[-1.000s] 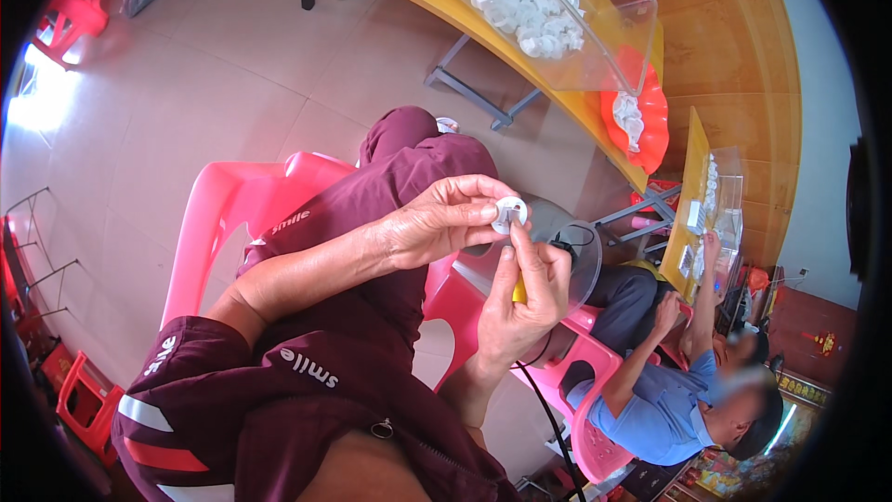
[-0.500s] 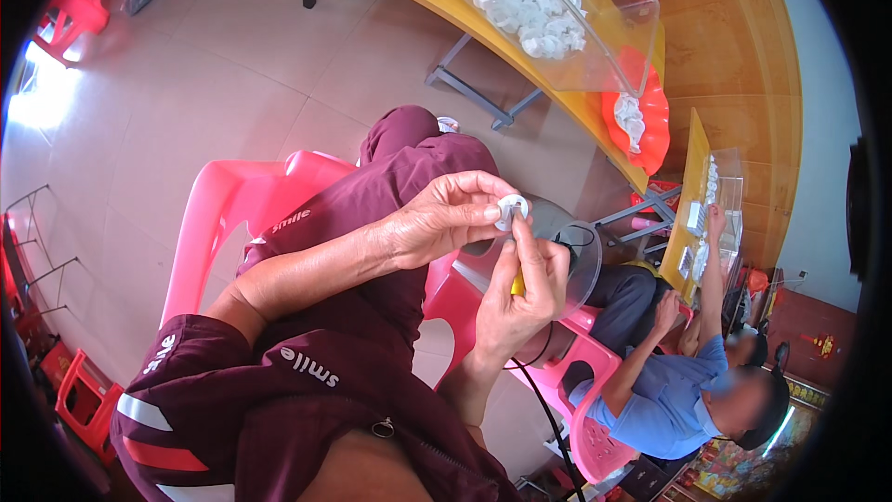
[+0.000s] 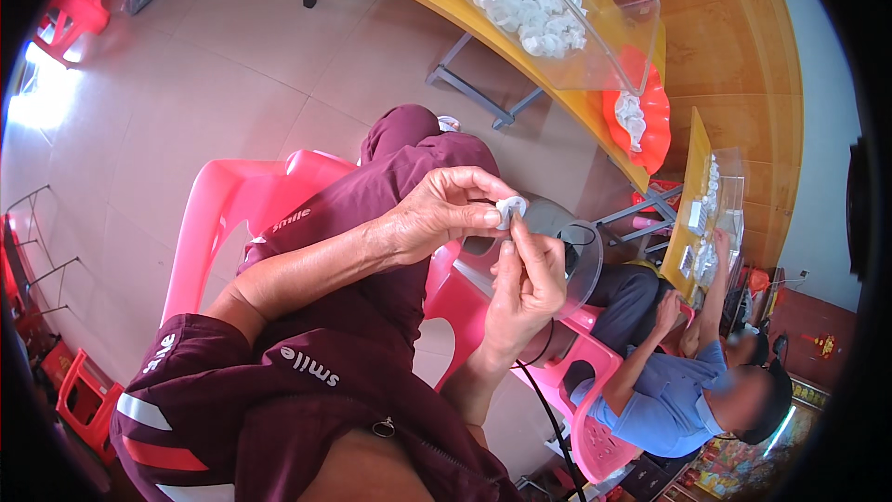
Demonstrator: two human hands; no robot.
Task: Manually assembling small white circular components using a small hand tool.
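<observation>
Between the thumb and fingers of my left hand (image 3: 446, 211) is a small round white plastic piece (image 3: 506, 212) with a dark slot near its middle. My right hand (image 3: 530, 284) meets it from below, its index fingertip against the piece's lower edge. A thin grey tip shows by that finger. The right fingers are curled, and the yellow handle of a small tool, seen there half a second ago, is now hidden by them. Both hands are above my lap, beside a clear round plastic rim (image 3: 585, 265).
A yellow table (image 3: 548, 74) at the upper right bears a clear bin of white plastic pieces (image 3: 516, 0). Beside it is a red scalloped bowl (image 3: 658, 121). A co-worker in a blue shirt (image 3: 664, 409) sits at another yellow table (image 3: 692, 153). A black cable (image 3: 548, 409) hangs near my right arm.
The white piece has tilted slightly in my left fingers. My right hand has turned, and the yellow handle has gone out of sight. The co-worker's far hand has shifted down along their table.
</observation>
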